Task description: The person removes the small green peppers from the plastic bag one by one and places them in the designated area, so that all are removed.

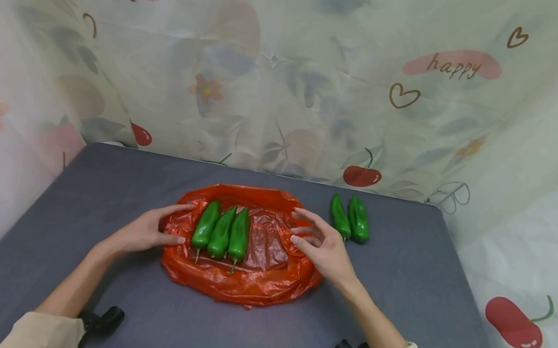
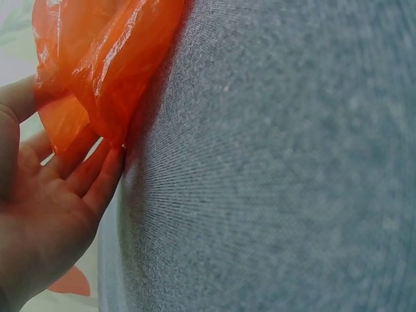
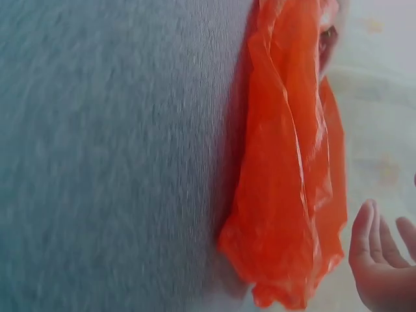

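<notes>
Three green peppers [image 1: 219,231] lie side by side in an open red plastic bag [image 1: 238,288], whose rim is rolled down in a wide ring. At the bag's left rim is my left hand [image 1: 149,230], thumb and forefinger apart and reaching over the edge. In the left wrist view, its extended fingers [image 2: 97,172] touch the outside of the red plastic. My right hand [image 1: 324,251] is over the bag's right rim with fingers loosely bent and nothing between them. The right wrist view shows that hand's fingertips [image 3: 374,227] apart from the plastic.
Two more green peppers [image 1: 351,219] lie on the grey table [image 1: 392,292], right of the bag and beyond my right hand. A patterned curtain [image 1: 276,86] hangs behind the table and along its sides. Black straps [image 1: 102,321] circle both wrists.
</notes>
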`<state>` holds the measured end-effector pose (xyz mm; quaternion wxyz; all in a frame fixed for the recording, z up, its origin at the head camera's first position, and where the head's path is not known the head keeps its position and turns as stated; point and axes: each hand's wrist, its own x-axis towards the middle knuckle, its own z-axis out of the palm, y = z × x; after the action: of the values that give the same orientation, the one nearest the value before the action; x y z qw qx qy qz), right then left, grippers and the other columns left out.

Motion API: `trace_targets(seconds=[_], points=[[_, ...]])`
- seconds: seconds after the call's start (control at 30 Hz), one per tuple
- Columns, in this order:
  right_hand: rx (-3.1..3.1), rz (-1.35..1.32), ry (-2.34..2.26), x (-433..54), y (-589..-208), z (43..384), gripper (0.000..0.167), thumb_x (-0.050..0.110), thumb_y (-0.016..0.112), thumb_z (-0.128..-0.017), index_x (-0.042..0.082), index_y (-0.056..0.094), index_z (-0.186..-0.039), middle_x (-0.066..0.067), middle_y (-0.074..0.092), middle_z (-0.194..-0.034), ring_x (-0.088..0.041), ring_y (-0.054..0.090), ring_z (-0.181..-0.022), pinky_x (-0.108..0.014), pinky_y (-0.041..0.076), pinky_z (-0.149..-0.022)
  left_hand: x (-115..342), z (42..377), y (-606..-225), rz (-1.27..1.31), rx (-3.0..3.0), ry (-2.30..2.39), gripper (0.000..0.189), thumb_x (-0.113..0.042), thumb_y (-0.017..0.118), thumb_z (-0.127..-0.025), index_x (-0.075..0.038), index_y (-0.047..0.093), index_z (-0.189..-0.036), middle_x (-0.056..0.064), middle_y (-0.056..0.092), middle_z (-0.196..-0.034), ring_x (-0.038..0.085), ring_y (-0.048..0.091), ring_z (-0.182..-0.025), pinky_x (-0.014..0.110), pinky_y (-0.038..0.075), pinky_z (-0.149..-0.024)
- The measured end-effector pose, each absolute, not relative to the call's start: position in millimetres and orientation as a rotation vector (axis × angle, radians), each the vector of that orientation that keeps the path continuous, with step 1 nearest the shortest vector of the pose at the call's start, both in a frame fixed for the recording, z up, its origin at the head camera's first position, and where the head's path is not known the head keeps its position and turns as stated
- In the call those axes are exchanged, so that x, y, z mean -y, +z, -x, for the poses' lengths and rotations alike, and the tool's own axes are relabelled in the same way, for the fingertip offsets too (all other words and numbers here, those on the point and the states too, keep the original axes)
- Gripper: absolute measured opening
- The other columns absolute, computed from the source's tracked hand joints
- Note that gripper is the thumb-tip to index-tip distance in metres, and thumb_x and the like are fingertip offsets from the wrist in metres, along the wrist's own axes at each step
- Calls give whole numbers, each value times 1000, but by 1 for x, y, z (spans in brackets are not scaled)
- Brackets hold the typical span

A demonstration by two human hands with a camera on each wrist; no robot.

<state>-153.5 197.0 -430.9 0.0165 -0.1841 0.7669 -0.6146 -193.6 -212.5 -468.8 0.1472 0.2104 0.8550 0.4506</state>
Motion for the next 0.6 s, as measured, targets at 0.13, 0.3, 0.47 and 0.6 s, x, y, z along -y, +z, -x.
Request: trace_targets(seconds=[0.13,0.3,0.47,0.6], points=[[-2388,585,-1876,-186,-434,154,53,10,70,-93,10,52,-142,-11,55,-139,-34,61,-114,-36,52,-90,213,194,-467,-612,-2464,1293,71,-26,75,-90,-14,41,-151,20,48,-142,28,52,-112,34,48,-90],[-2350,573,-1875,-175,-440,152,54,6,70,-92,15,53,-142,-12,55,-138,-33,62,-112,-34,55,-84,212,193,-468,-604,-2480,1285,72,-27,76,-89,-15,41,-151,21,47,-143,28,53,-113,39,48,-92],[-2283,519,-1874,-164,-445,149,56,4,69,-93,15,51,-144,-14,51,-143,-34,61,-115,-30,55,-80,212,192,-469,-608,-2483,1279,73,-28,76,-90,-13,41,-152,22,45,-145,31,52,-117,42,47,-93],[-2270,488,-1826,-156,-448,149,57,5,68,-93,10,48,-146,-18,51,-142,-35,60,-116,-29,55,-80,212,192,-469,-597,-2495,1260,73,-29,76,-90,-15,41,-152,22,45,-146,31,51,-120,43,46,-95]])
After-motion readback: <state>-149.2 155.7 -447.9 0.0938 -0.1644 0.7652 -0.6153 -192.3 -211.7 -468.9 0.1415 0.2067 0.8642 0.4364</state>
